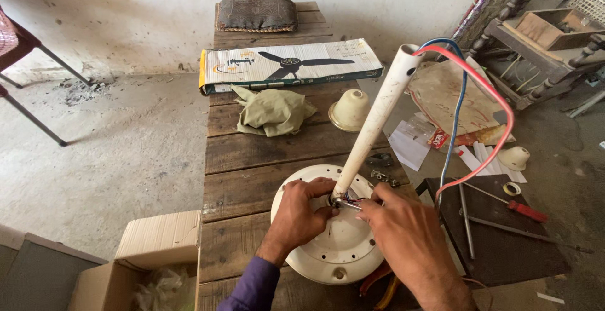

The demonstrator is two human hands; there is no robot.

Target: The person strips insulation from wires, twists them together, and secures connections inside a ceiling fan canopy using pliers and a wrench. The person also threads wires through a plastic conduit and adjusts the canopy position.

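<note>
Currently the left hand (301, 211) is gripping the base of the cream metal downrod (373, 119) where it is meeting the round cream fan motor housing (334, 248) lying on the wooden plank table (242, 160); the right hand (403, 232) is pinching a small metal pin (350, 204) at that joint, fingers narrow, with red and blue wires (469, 106) looping out of the rod top

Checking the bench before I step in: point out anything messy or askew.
Papers and a screwdriver lie strewn on the floor right of the wooden table, and a crumpled green cloth sits on it. Nothing looks damaged.
</note>
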